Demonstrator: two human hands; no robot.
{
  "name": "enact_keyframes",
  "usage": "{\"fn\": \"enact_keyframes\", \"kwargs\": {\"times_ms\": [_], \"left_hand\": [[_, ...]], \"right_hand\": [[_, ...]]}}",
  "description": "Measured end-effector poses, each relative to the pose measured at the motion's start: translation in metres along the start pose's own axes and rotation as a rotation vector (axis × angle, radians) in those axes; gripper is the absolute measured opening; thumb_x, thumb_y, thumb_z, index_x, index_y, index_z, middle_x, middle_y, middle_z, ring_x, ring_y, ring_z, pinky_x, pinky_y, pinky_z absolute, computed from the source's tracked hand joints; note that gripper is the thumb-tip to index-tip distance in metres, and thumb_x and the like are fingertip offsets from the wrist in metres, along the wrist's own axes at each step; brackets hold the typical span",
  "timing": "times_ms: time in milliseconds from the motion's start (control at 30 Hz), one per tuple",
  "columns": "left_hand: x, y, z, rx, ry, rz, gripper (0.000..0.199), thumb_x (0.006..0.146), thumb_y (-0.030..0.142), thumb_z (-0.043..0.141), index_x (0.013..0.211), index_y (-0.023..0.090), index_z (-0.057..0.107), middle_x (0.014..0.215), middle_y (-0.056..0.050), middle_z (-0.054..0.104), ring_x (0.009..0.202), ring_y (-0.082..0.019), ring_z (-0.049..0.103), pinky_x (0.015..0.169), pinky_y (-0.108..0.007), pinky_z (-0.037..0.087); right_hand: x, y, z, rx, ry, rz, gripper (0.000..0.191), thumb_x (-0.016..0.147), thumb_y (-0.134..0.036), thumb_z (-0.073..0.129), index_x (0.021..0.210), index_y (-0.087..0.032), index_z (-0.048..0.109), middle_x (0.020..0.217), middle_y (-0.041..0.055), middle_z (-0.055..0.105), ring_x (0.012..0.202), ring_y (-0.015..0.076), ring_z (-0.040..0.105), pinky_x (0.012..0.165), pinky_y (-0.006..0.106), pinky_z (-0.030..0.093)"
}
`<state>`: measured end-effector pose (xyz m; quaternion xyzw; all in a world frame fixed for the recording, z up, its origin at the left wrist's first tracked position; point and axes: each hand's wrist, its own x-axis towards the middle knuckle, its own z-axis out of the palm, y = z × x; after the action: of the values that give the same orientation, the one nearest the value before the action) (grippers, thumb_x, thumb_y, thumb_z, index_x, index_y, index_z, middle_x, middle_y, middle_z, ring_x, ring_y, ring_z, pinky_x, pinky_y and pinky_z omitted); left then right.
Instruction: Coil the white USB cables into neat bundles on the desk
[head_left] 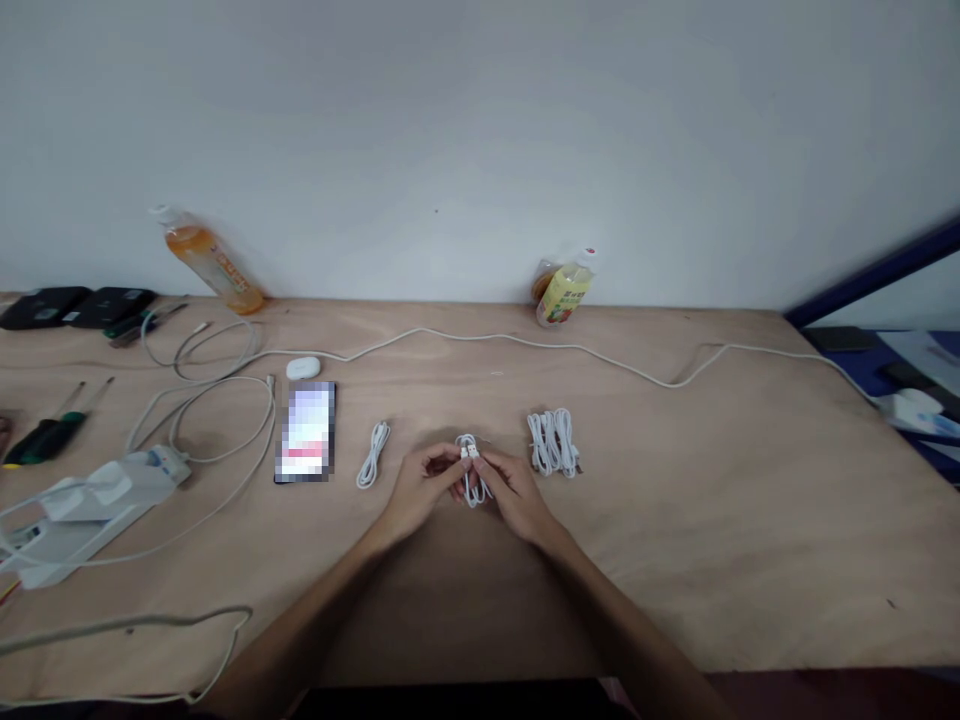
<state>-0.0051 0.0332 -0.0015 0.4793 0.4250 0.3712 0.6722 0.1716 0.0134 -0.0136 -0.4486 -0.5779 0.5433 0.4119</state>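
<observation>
A coiled white USB cable [474,490] is pinched between both hands in the middle of the table. My left hand [424,487] grips it from the left, thumb near the plug. From the right, my right hand [516,490] closes on the same cable, both thumbs almost meeting at the white connector. Left of my hands lies one folded white cable [373,455] on its own. To the right rests a row of several bundled white cables [553,442], side by side. Some fingers are hidden behind the held coil.
A phone [306,432] and a white earbud case [303,368] lie to the left. Beyond them are a white power strip [97,510], loose cords and screwdrivers [46,437]. An orange drink bottle [214,265] and a yellow-labelled bottle [565,290] stand by the wall. One long cord [525,342] crosses the table.
</observation>
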Motion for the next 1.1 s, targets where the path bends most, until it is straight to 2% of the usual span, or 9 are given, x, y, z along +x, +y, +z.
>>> {"fn": "enact_keyframes", "kwargs": {"times_ms": [167, 467, 633, 867, 1100], "left_hand": [[0.0, 0.0, 0.0, 0.004, 0.001, 0.003, 0.044, 0.083, 0.058, 0.089, 0.085, 0.015, 0.079, 0.072, -0.003, 0.074, 0.065, -0.017, 0.069, 0.062, -0.028, 0.059], [0.0, -0.001, 0.0, -0.009, 0.017, 0.013, 0.046, 0.076, 0.057, 0.094, 0.089, 0.015, 0.08, 0.074, -0.003, 0.075, 0.065, -0.016, 0.067, 0.059, -0.027, 0.057], [0.0, -0.002, 0.001, -0.011, 0.052, 0.01, 0.045, 0.072, 0.053, 0.098, 0.092, 0.015, 0.082, 0.071, -0.001, 0.073, 0.062, -0.014, 0.064, 0.057, -0.025, 0.054], [-0.001, 0.001, 0.002, 0.013, 0.073, 0.025, 0.044, 0.079, 0.055, 0.091, 0.096, 0.015, 0.087, 0.08, -0.005, 0.078, 0.067, -0.016, 0.064, 0.062, -0.027, 0.055], [-0.001, 0.002, -0.001, 0.048, 0.076, 0.053, 0.052, 0.09, 0.06, 0.08, 0.116, 0.016, 0.086, 0.09, -0.008, 0.081, 0.081, -0.023, 0.07, 0.075, -0.033, 0.058]], "right_hand": [[0.0, -0.002, -0.001, -0.001, -0.006, 0.005, 0.066, 0.102, -0.08, 0.052, 0.074, -0.022, 0.063, 0.07, 0.0014, 0.061, 0.066, 0.0179, 0.054, 0.066, 0.03, 0.049], [0.0, 0.004, -0.001, 0.041, 0.018, 0.03, 0.065, 0.1, -0.081, 0.054, 0.073, -0.022, 0.061, 0.069, 0.0006, 0.059, 0.065, 0.0169, 0.051, 0.063, 0.029, 0.046], [-0.001, 0.011, -0.001, 0.073, 0.048, 0.065, 0.059, 0.1, -0.078, 0.058, 0.082, -0.022, 0.064, 0.073, 0.0004, 0.061, 0.066, 0.0168, 0.051, 0.059, 0.028, 0.043], [-0.001, 0.012, -0.001, 0.1, 0.074, 0.092, 0.051, 0.097, -0.074, 0.066, 0.092, -0.023, 0.067, 0.077, -0.0001, 0.062, 0.067, 0.0171, 0.054, 0.057, 0.027, 0.044], [-0.002, 0.015, 0.0, 0.109, 0.091, 0.104, 0.053, 0.092, -0.077, 0.072, 0.088, -0.024, 0.061, 0.076, -0.0012, 0.06, 0.066, 0.0164, 0.054, 0.054, 0.027, 0.045]]}}
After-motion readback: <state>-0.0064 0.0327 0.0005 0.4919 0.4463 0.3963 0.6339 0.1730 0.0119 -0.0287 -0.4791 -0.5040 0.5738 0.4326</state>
